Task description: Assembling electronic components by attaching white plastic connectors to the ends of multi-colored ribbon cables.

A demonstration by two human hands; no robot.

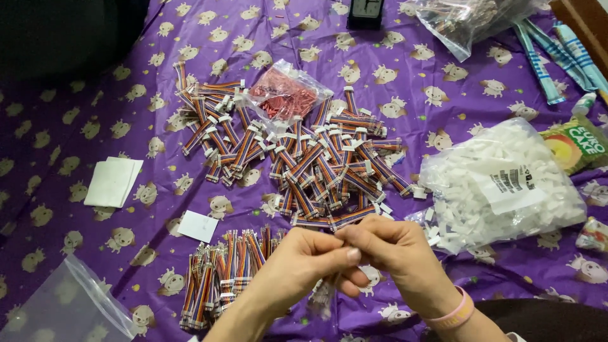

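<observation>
A glossy purple cloth (76, 126) printed with small cartoon animals covers the surface. On it lie one bulging clear bag of white plastic connectors (506, 183), a loose heap of rainbow ribbon cables (304, 158) too many to count, and one small bag of red parts (285, 95). Left hand (301, 266) and right hand (396, 253) meet fingertip to fingertip, pinching something tiny between them, hidden from view, just before the heap.

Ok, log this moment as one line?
left hand: pinching small part, fingers meet right hand | above: ribbon cable pile | right: bag of white connectors | surface: purple cloth
</observation>
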